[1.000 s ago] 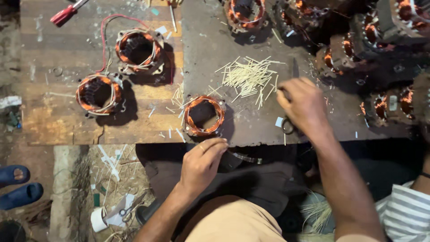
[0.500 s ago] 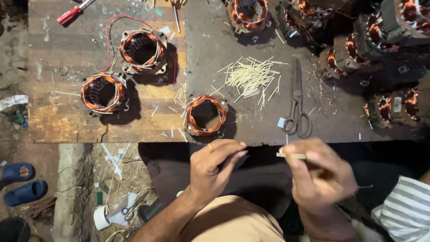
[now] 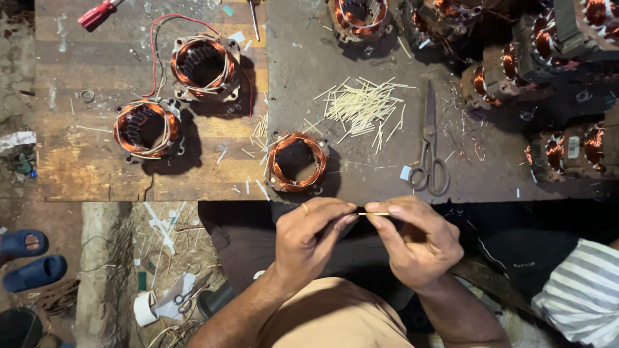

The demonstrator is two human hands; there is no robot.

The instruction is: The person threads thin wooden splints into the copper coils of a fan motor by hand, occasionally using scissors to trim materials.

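My left hand and my right hand meet just below the bench edge, both pinching one thin pale stick held level between their fingertips. Directly above my left hand, a motor stator with copper windings stands on the bench. A heap of the same pale sticks lies further back, and grey scissors lie shut above my right hand.
Two more copper-wound stators sit on the wooden bench at left, one with a red wire. Several stators crowd the right and back. A red-handled tool lies far left. Blue sandals and a tape roll are on the floor.
My right hand came back from the bench beside the scissors carrying a stick. Both hands closed in together and now grip it between them.
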